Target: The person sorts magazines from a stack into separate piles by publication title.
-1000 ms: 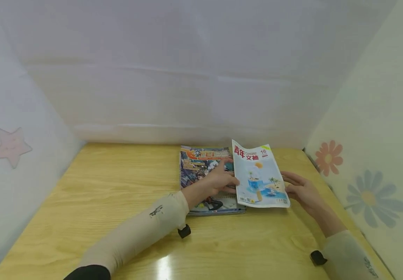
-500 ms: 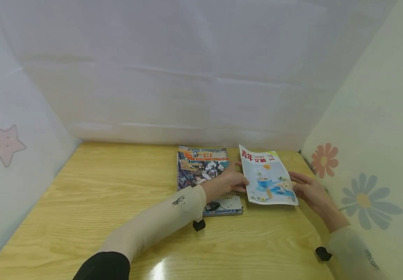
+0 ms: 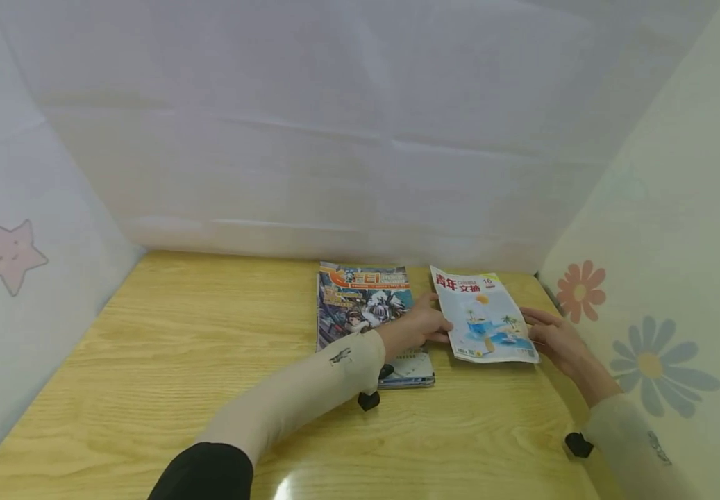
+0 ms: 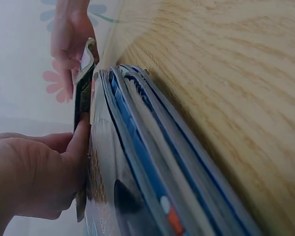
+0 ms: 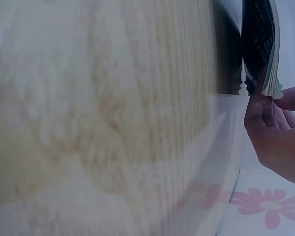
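A thin magazine with a pale blue beach cover and red title is held between both hands in the head view. My left hand grips its left edge, thumb on the cover and fingers underneath. At the opposite edge my right hand pinches it between thumb and fingers. Seen from the right wrist, the magazine's dark back hangs above the tabletop. To its left lies a stack of magazines with a colourful comic-style cover; my left forearm hides part of it. The left wrist view shows the stack's layered edges.
Everything rests on a wooden table. A white sheet wall rises behind it. The right side wall carries a red flower and a blue flower; a pink star marks the left one.
Both hands have carried the beach-cover magazine to the right, off the stack's right edge, and it sits lower. The stack stays put on the table.
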A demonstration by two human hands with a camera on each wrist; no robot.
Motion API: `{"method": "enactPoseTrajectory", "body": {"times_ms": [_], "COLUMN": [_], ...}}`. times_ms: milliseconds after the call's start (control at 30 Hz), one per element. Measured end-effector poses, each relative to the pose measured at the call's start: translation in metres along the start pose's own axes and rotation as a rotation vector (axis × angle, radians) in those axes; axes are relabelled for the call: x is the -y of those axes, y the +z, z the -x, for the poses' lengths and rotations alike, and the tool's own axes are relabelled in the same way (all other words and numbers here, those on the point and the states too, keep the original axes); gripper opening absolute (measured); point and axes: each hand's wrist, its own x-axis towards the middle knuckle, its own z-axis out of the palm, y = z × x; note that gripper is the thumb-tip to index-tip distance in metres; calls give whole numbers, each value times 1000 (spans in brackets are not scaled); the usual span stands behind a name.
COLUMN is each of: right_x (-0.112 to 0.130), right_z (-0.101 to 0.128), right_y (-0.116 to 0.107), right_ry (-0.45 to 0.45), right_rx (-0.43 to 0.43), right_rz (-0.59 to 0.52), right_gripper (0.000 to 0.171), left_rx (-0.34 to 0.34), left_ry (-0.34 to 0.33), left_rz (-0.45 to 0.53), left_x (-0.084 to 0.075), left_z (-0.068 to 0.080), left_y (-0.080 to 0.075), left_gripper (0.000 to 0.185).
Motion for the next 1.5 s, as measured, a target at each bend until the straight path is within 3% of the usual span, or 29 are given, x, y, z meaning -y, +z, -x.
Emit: {"method": "enactPoseTrajectory", "body": {"times_ms": [333, 533, 700, 867, 967, 1067, 1333, 1500], "right_x": [5, 15, 27, 40, 48, 55, 69, 75], "right_z": [-6, -1, 8, 17, 20, 23, 23, 22], "right_y": [9, 18, 29, 43, 54, 68, 107, 131], "right_ry": [71, 111, 114, 51, 7, -33, -112, -190], "right_rx": [36, 30, 76, 112, 112, 113, 126, 132], "right_rz": [83, 136, 303, 552, 617, 626, 606, 604], "right_gripper": [61, 55, 55, 58, 57, 53, 46, 43], "left_rx": [41, 45, 122, 154, 145, 127, 99, 29], "left_ry": [-59, -50, -9, 84, 143, 182, 206, 265], "left_rz": [-48, -160, -169, -269, -346, -391, -384, -428], "left_x": [-10, -13, -14, -20, -21, -21, -17, -12], "left_z": [4, 16, 30, 49, 62, 73, 104, 115], "left_y": [-10, -20, -37, -56, -66, -73, -85, -95], "left_gripper": [78, 73, 69, 52, 47, 42, 38, 39]}}
